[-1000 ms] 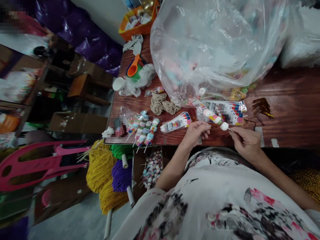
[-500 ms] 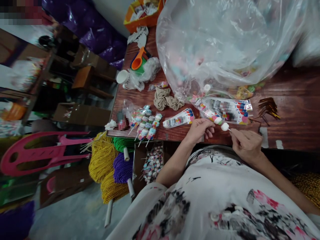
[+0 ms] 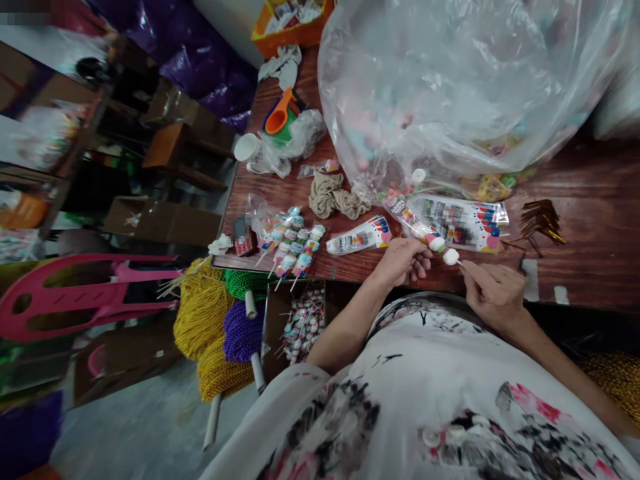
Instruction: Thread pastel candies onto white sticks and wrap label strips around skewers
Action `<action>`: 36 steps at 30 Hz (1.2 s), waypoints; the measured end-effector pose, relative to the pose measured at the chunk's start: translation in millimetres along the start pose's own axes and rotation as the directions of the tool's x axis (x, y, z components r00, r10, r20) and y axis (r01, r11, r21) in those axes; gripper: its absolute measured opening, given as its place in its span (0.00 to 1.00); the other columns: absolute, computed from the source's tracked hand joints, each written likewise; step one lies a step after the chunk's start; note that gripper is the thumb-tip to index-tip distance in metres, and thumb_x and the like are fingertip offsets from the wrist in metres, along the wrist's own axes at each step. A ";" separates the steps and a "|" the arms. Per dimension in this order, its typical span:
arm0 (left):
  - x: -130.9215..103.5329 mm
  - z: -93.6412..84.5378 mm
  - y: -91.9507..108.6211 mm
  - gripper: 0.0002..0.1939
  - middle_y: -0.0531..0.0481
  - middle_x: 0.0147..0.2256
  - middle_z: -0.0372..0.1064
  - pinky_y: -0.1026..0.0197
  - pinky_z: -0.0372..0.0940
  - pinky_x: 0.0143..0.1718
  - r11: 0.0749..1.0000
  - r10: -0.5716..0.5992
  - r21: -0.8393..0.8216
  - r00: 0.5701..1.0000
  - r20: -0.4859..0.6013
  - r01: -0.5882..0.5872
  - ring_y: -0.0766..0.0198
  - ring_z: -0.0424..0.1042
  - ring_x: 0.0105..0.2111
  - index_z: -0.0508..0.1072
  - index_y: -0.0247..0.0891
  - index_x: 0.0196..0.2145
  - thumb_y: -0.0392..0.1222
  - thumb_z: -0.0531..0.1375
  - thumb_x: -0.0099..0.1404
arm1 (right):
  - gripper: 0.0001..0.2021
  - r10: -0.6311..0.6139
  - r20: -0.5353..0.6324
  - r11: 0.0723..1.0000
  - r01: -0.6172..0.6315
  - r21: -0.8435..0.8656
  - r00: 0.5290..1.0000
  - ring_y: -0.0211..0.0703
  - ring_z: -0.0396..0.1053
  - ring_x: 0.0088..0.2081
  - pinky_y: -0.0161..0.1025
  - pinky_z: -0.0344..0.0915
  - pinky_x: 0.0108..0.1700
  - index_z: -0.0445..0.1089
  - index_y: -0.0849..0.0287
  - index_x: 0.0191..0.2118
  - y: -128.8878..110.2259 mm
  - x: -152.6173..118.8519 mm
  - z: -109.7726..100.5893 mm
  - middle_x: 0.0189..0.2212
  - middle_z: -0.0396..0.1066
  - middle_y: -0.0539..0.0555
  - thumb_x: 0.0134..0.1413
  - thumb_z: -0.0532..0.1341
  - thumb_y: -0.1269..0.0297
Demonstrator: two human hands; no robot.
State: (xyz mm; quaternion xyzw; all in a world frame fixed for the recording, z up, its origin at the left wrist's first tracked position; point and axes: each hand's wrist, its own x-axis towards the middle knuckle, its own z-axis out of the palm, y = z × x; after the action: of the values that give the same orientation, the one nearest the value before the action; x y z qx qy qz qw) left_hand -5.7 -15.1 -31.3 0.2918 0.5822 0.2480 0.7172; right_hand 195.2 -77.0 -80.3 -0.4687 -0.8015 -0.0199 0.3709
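Note:
A marshmallow skewer (image 3: pixel 451 257) lies between my hands at the table's front edge, its white end piece outside a printed clear plastic sleeve (image 3: pixel 403 212). My left hand (image 3: pixel 401 260) pinches the sleeve near its lower end, with pastel marshmallows showing inside. The thin stick below the white piece is held in the closed fingers of my right hand (image 3: pixel 494 288). Just beyond my hands lies a stack of flat printed sleeves (image 3: pixel 457 223). Left of it is a smaller stack of sleeves (image 3: pixel 359 237). Gold twist ties (image 3: pixel 543 220) lie to the right.
Several wrapped skewers (image 3: pixel 295 248) lie at the table's left, near a crumpled beige cloth (image 3: pixel 335 195). A huge clear bag (image 3: pixel 450 87) fills the back. Below the edge, a carton (image 3: pixel 273 320) holds many skewers beside yellow cord bundles (image 3: pixel 200 307) and a pink chair (image 3: pixel 100 287).
The view has shifted slightly. Both hands keep their hold on the sleeve and stick, with hardly any visible movement between them.

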 end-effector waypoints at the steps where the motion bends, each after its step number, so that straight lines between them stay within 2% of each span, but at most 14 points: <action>1: 0.7 0.2 -0.9 0.09 0.53 0.16 0.67 0.70 0.51 0.10 1.000 0.007 0.006 1.000 -0.004 -0.007 0.71 0.63 0.11 0.71 0.33 0.22 0.41 0.56 0.54 | 0.07 0.001 0.001 1.000 -0.001 0.001 1.000 0.39 0.66 0.24 0.39 0.55 0.30 0.73 0.61 0.39 0.0 -0.1 0.0 0.21 0.71 0.50 0.56 0.61 0.75; 8: 3.5 1.4 -11.7 0.08 0.55 0.14 0.65 0.70 0.46 0.11 0.989 0.147 0.012 0.986 -0.075 -0.146 0.74 0.58 0.09 0.69 0.34 0.19 0.41 0.57 0.50 | 0.07 -0.003 0.004 1.000 0.003 0.014 1.000 0.39 0.65 0.24 0.39 0.56 0.31 0.73 0.61 0.39 -0.7 1.0 -1.4 0.21 0.71 0.50 0.56 0.60 0.75; 15: -4.7 12.4 -23.0 0.09 0.57 0.13 0.63 0.70 0.47 0.12 0.983 0.183 0.005 0.980 -0.077 -0.184 0.76 0.55 0.10 0.69 0.34 0.18 0.43 0.58 0.50 | 0.07 -0.063 -0.032 0.996 0.061 -0.070 0.997 0.40 0.63 0.24 0.40 0.55 0.30 0.74 0.64 0.40 -5.6 4.6 -1.0 0.19 0.68 0.50 0.55 0.61 0.76; 18: -9.7 20.3 -29.8 0.09 0.57 0.15 0.63 0.70 0.48 0.13 0.982 0.189 0.016 0.981 -0.041 -0.189 0.76 0.56 0.11 0.69 0.35 0.19 0.43 0.58 0.51 | 0.07 -0.079 -0.024 0.992 0.076 -0.101 0.997 0.40 0.63 0.24 0.41 0.55 0.30 0.74 0.64 0.39 -7.7 8.5 -0.9 0.19 0.68 0.50 0.55 0.60 0.75; 22: -15.2 29.4 -38.9 0.11 0.57 0.15 0.63 0.70 0.49 0.13 0.976 0.184 0.098 0.979 0.084 -0.192 0.76 0.57 0.12 0.68 0.36 0.19 0.44 0.56 0.53 | 0.07 -0.076 -0.011 0.994 0.075 -0.086 0.997 0.40 0.63 0.24 0.41 0.54 0.30 0.74 0.62 0.36 -8.9 15.5 1.5 0.20 0.68 0.51 0.56 0.58 0.75; 26: -17.7 33.8 -41.7 0.12 0.57 0.16 0.63 0.71 0.49 0.14 0.971 0.205 0.101 0.973 0.108 -0.216 0.77 0.56 0.12 0.69 0.35 0.20 0.45 0.56 0.54 | 0.08 0.016 -0.028 0.999 -0.015 0.029 0.999 0.39 0.65 0.23 0.39 0.56 0.30 0.71 0.59 0.31 -10.1 20.3 8.6 0.20 0.69 0.50 0.59 0.57 0.75; 28: -18.1 35.0 -40.0 0.11 0.57 0.16 0.63 0.71 0.49 0.14 0.973 0.218 0.050 0.971 0.099 -0.224 0.77 0.57 0.12 0.69 0.35 0.20 0.45 0.57 0.54 | 0.07 0.107 -0.045 0.985 -0.100 0.139 0.993 0.38 0.67 0.24 0.37 0.58 0.29 0.70 0.58 0.32 -10.7 21.8 10.2 0.22 0.71 0.50 0.59 0.57 0.74; 30: -18.6 35.6 -36.6 0.11 0.57 0.15 0.63 0.70 0.49 0.13 0.977 0.214 -0.022 0.975 0.062 -0.213 0.76 0.57 0.12 0.69 0.35 0.20 0.45 0.58 0.53 | 0.04 0.252 -0.015 0.921 -0.236 0.309 0.968 0.36 0.68 0.24 0.35 0.59 0.28 0.69 0.57 0.35 -10.5 22.4 7.8 0.25 0.73 0.49 0.60 0.59 0.72; 32: -19.1 35.4 -32.6 0.10 0.57 0.15 0.63 0.70 0.49 0.13 0.979 0.191 -0.083 0.982 0.015 -0.189 0.75 0.57 0.12 0.69 0.35 0.20 0.45 0.59 0.52 | 0.02 0.389 0.095 0.790 -0.385 0.477 0.916 0.35 0.69 0.24 0.33 0.62 0.27 0.67 0.56 0.38 -9.6 21.4 2.1 0.26 0.73 0.47 0.60 0.61 0.69; 34: -18.7 34.7 -30.2 0.10 0.56 0.15 0.63 0.70 0.49 0.13 0.980 0.174 -0.101 0.985 -0.005 -0.174 0.75 0.57 0.12 0.69 0.35 0.20 0.45 0.59 0.52 | 0.03 0.444 0.198 0.675 -0.471 0.568 0.874 0.36 0.69 0.25 0.33 0.64 0.28 0.66 0.55 0.41 -9.2 18.9 -3.8 0.25 0.71 0.46 0.61 0.60 0.69; 36: -16.6 34.7 -31.7 0.10 0.56 0.16 0.63 0.70 0.49 0.13 0.982 0.174 -0.075 0.985 0.022 -0.172 0.75 0.57 0.13 0.69 0.35 0.20 0.44 0.59 0.51 | 0.05 0.435 0.195 0.675 -0.462 0.576 0.879 0.36 0.68 0.24 0.33 0.64 0.28 0.66 0.55 0.43 -10.6 16.4 -6.4 0.24 0.70 0.46 0.63 0.57 0.70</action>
State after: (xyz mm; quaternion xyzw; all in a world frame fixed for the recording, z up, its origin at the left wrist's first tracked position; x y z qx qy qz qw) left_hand 25.5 -53.5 -37.1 0.3184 0.5352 0.3260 0.7113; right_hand 186.1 -73.3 -62.2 -0.5067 -0.6324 0.3393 0.4777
